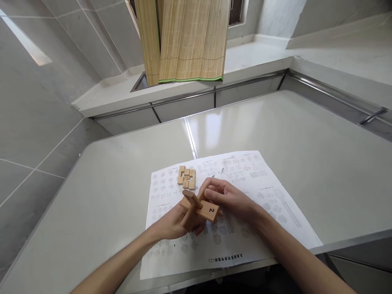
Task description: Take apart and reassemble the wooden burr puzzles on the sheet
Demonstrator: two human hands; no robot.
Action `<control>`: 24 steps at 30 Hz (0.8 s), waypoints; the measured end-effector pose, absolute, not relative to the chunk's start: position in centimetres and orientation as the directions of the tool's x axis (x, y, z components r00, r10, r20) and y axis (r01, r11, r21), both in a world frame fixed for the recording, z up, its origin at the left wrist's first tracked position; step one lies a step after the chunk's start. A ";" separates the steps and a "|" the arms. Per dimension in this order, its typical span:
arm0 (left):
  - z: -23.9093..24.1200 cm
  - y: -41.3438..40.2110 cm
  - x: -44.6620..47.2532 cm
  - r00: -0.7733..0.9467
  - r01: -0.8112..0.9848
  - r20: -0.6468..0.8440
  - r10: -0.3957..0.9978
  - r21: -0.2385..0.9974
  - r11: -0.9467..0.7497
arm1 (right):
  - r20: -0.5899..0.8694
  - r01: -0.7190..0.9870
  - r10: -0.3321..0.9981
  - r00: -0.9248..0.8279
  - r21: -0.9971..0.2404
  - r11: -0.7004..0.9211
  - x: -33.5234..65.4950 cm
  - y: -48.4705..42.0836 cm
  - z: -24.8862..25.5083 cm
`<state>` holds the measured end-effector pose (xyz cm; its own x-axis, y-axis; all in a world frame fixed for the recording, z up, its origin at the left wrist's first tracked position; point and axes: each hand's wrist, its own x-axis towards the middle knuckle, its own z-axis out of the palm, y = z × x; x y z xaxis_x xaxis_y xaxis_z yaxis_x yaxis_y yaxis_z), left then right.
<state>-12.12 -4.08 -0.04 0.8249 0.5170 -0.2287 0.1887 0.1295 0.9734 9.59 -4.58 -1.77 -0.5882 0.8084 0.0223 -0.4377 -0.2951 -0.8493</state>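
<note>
A wooden interlocking puzzle (210, 210), made of crossing bars and flat pieces, is held above a printed sheet. One flat piece carries a black number 2. My left hand (174, 223) is closed around its underside and left, with most fingers hidden behind the wood. On the other side, my right hand (229, 199) has its thumb and index finger bent together at the puzzle's upper right; the exact contact of the fingertips is partly hidden. Just beyond the puzzle, several notched wooden pieces (191, 184) lie close together on the sheet.
Under both hands lies a large white sheet (171, 267) with printed small diagrams, reaching the near table edge. The pale table (116, 183) has a metal seam (190, 136). Behind it are a white ledge (245, 57) and a hanging bamboo mat (192, 41).
</note>
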 end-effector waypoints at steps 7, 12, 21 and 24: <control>0.2 -4.0 -12.0 0.825 0.314 -0.155 0.544 0.926 -0.211 | -0.040 -0.594 0.921 -0.388 -0.754 -0.283 9.8 -4.3 -1.9; 0.5 -4.0 -11.8 0.821 0.335 -0.158 0.548 0.911 -0.239 | -0.102 -0.677 0.984 -0.143 -0.715 -0.173 9.9 -3.7 -1.7; 0.5 -4.1 -11.9 0.809 0.353 -0.174 0.562 0.908 -0.227 | -0.161 -0.691 0.987 -0.025 -0.711 -0.134 9.9 -3.3 -1.9; 0.5 -4.1 -11.9 0.812 0.342 -0.162 0.560 0.910 -0.233 | -0.183 -0.705 0.983 0.032 -0.701 -0.108 10.0 -3.3 -1.9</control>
